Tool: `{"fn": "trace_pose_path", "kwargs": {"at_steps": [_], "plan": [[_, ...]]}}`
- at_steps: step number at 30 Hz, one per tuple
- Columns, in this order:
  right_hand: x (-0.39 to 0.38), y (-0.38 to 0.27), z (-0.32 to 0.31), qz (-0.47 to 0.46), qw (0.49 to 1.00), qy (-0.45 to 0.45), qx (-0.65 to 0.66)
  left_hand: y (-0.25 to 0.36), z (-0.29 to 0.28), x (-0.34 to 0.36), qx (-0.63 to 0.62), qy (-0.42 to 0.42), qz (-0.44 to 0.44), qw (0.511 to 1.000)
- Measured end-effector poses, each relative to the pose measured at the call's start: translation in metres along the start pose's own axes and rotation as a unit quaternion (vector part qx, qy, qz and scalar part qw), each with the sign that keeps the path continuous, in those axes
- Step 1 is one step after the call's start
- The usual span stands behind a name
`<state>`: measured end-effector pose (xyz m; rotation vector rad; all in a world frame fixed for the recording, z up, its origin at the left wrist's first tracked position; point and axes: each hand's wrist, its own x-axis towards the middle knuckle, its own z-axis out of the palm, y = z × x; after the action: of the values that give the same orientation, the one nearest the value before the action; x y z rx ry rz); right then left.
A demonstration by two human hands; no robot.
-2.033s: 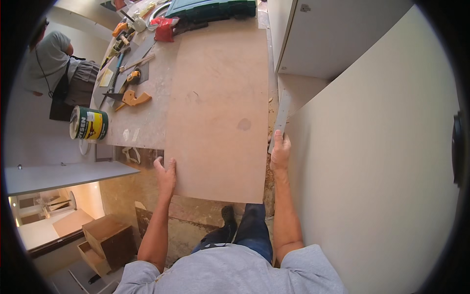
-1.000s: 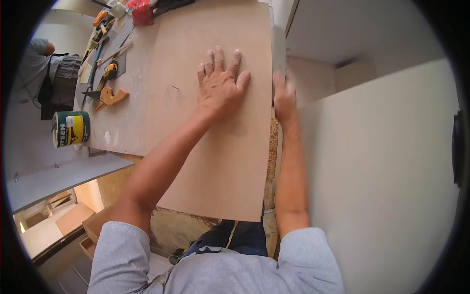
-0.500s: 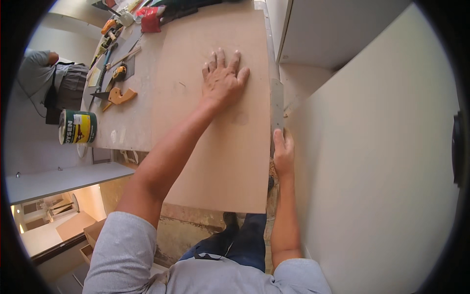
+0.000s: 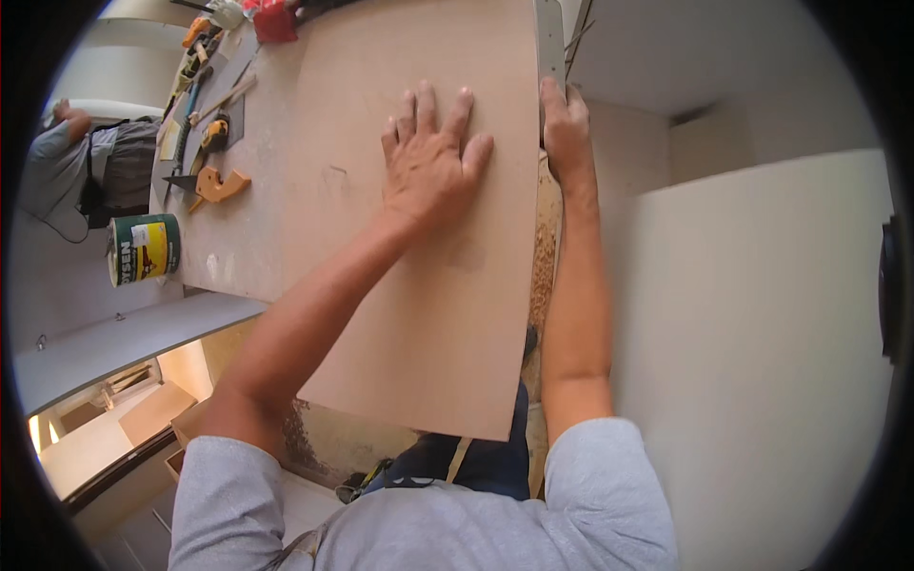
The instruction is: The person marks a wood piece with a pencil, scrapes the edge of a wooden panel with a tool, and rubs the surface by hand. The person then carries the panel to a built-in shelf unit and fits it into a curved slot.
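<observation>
I have the right hand (image 4: 568,128) gripping the grey strip (image 4: 551,43), which runs forward from its fingers, long axis along the right edge of the board (image 4: 447,324) on the desk (image 4: 252,233), while the left hand (image 4: 428,176), farther from it, rests fingers spread on the board.

At twelve o'clock, the board (image 4: 438,314) was sliced off by the upper edge, and at eleven, so was the red bundle (image 4: 276,23)! Towards one, the right hand (image 4: 567,131) covered part of the grey strip (image 4: 552,52), its own underside out of sight.
</observation>
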<state>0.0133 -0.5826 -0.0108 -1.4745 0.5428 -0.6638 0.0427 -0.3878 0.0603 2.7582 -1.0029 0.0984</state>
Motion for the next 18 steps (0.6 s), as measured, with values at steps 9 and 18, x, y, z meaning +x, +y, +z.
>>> {"fn": "trace_pose_path", "kwargs": {"at_steps": [9,18], "plan": [[-0.22,-0.046,-0.054,0.105,0.993,-0.008,-0.051,0.002,0.015,0.003,-0.018,0.028,0.012,0.999],[-0.324,-0.057,-0.071,0.099,0.995,0.008,-0.006,0.0,0.011,0.008,-0.017,0.037,0.014,0.999]]}}
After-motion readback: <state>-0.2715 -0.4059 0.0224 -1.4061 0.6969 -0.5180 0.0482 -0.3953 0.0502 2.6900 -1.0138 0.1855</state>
